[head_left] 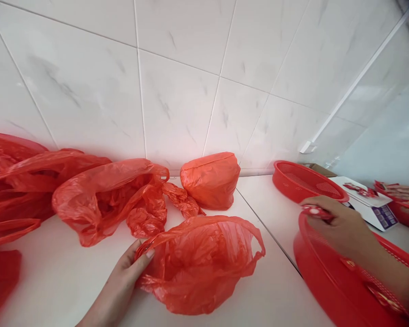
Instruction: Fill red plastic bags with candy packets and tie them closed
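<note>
An open red plastic bag (197, 284) is gripped at its rim by the fingers of the left hand (127, 264), its mouth spread to their right. A small red packet (315, 211) (white-marked) is pinched in the fingers of the right hand (342, 227), above the near basket (315, 272). Beyond those fingers, a far basket (291, 191) is set on the table (252, 299).

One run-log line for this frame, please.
left hand: pinching rim of open red bag | right hand: holding small red item by near red basket | beyond: white scale, red items on top
</note>
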Demonstrator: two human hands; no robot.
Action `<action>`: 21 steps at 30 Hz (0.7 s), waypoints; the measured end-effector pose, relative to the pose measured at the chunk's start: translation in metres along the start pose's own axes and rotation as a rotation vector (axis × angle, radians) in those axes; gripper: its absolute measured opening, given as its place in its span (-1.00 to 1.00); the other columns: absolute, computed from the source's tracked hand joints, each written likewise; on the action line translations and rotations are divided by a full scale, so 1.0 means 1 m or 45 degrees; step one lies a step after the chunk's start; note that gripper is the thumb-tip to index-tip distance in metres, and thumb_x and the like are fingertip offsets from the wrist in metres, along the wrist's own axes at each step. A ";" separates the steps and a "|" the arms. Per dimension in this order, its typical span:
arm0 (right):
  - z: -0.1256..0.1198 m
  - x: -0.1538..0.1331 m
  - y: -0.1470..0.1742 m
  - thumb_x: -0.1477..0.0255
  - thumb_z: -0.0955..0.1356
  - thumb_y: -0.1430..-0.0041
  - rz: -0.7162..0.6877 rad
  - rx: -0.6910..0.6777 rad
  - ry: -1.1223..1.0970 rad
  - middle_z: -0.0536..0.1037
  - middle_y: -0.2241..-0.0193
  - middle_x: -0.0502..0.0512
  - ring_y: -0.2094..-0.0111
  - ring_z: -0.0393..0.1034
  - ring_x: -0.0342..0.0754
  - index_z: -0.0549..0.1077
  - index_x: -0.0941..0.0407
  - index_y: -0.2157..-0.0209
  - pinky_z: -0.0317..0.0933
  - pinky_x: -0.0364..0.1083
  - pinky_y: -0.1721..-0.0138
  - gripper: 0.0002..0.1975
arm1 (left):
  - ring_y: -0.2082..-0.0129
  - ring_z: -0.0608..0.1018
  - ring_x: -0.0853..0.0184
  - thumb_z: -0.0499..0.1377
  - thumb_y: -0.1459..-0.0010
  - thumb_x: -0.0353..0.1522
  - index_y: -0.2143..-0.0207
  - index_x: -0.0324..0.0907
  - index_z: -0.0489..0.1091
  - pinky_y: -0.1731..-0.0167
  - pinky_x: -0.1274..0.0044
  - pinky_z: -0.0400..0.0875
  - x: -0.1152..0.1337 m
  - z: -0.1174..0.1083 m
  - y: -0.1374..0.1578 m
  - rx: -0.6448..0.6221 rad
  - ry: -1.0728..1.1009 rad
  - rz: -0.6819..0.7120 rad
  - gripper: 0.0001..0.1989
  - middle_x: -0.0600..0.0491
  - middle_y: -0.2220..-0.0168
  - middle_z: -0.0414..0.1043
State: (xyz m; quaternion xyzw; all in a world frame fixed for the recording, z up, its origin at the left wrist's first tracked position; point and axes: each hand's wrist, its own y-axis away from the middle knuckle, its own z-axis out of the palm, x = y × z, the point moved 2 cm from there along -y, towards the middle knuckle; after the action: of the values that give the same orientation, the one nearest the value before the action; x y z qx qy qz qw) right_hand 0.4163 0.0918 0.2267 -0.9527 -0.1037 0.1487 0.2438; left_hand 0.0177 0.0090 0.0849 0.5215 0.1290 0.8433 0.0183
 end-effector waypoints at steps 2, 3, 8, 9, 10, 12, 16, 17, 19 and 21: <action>0.009 -0.055 0.000 0.52 0.25 -0.03 -0.368 -0.235 -0.039 0.45 0.34 0.07 0.36 0.35 -0.06 0.38 0.02 0.32 0.17 -0.12 0.37 -0.83 | 0.12 0.56 0.06 0.27 -0.05 -0.20 -0.03 -0.11 0.34 0.20 0.38 0.49 0.001 0.001 0.001 -0.020 -0.010 0.015 -0.51 -0.08 0.10 0.52; 0.020 -0.081 0.003 0.57 0.24 0.00 -0.509 -0.372 0.008 0.41 0.39 0.03 0.42 0.29 -0.12 0.37 0.04 0.37 0.09 -0.15 0.46 -0.83 | 0.11 0.55 0.07 0.25 -0.07 -0.20 -0.04 -0.11 0.33 0.18 0.38 0.48 0.002 0.001 0.001 -0.036 -0.021 0.017 -0.52 -0.08 0.09 0.52; 0.093 -0.165 0.016 0.47 0.30 -0.01 -1.115 -0.516 0.101 0.29 0.45 -0.02 0.49 0.10 -0.16 0.38 0.08 0.46 -0.08 -0.15 0.53 -0.98 | 0.10 0.56 0.08 0.24 -0.10 -0.22 -0.02 -0.08 0.36 0.16 0.39 0.46 0.003 -0.002 0.001 -0.103 -0.052 0.011 -0.58 -0.06 0.06 0.51; 0.104 -0.172 0.015 0.42 0.32 -0.04 -1.156 -0.553 0.106 0.29 0.42 -0.02 0.47 0.12 -0.16 0.40 0.07 0.43 -0.07 -0.16 0.52 -0.97 | 0.11 0.56 0.08 0.24 -0.09 -0.22 -0.01 -0.08 0.37 0.17 0.40 0.46 0.004 -0.002 0.001 -0.116 -0.041 0.019 -0.59 -0.06 0.07 0.51; 0.111 -0.177 0.014 0.36 0.34 -0.04 -1.179 -0.594 0.099 0.31 0.39 -0.01 0.43 0.15 -0.14 0.42 0.05 0.37 -0.01 -0.16 0.50 -0.91 | 0.11 0.56 0.08 0.24 -0.09 -0.23 0.00 -0.07 0.38 0.17 0.40 0.47 0.005 -0.002 0.001 -0.128 -0.029 0.030 -0.60 -0.05 0.07 0.52; 0.111 -0.180 0.008 0.25 0.39 -0.01 -1.158 -0.640 0.044 0.34 0.29 0.02 0.33 0.22 -0.09 0.44 0.01 0.20 0.11 -0.13 0.37 -0.72 | 0.12 0.56 0.08 0.24 -0.10 -0.24 -0.01 -0.07 0.38 0.17 0.40 0.46 0.006 0.000 0.002 -0.148 -0.016 0.044 -0.60 -0.05 0.08 0.52; 0.065 -0.152 -0.007 0.29 0.27 -0.20 -0.803 -0.489 -0.070 0.42 0.19 0.04 0.23 0.33 -0.07 0.41 -0.04 0.09 0.18 -0.10 0.19 -0.75 | 0.16 0.58 0.07 0.24 -0.08 -0.22 0.00 -0.10 0.39 0.21 0.41 0.47 0.007 0.002 0.002 -0.131 -0.023 0.041 -0.58 -0.06 0.11 0.54; 0.049 -0.135 -0.011 0.32 0.21 -0.25 -0.664 -0.414 -0.058 0.44 0.18 0.03 0.24 0.35 -0.09 0.41 -0.03 0.10 0.19 -0.12 0.22 -0.77 | 0.16 0.58 0.06 0.25 -0.07 -0.21 0.00 -0.11 0.40 0.22 0.41 0.48 0.007 0.002 0.002 -0.112 -0.021 0.034 -0.57 -0.07 0.11 0.54; 0.019 -0.087 -0.017 0.30 0.21 -0.23 -0.293 -0.205 0.068 0.47 0.18 0.04 0.27 0.39 -0.07 0.41 0.00 0.17 0.19 -0.12 0.31 -0.79 | 0.15 0.58 0.06 0.27 -0.04 -0.20 -0.03 -0.10 0.37 0.23 0.41 0.49 0.006 0.002 0.002 -0.072 -0.014 0.010 -0.51 -0.07 0.08 0.53; -0.001 -0.027 -0.015 0.25 0.26 -0.15 0.062 -0.193 0.213 0.51 0.21 0.03 0.37 0.42 -0.05 0.42 -0.02 0.21 0.19 -0.10 0.39 -0.79 | 0.12 0.57 0.07 0.28 -0.04 -0.20 -0.08 -0.07 0.32 0.21 0.41 0.49 0.005 0.001 0.001 -0.040 -0.013 -0.025 -0.47 -0.05 0.05 0.51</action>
State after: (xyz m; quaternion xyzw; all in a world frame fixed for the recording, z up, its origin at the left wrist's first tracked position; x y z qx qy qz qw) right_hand 0.3892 0.0967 0.2412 -0.9798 -0.0708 0.0662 0.1751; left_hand 0.0165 0.0089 0.0904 0.5240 0.1209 0.8424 0.0354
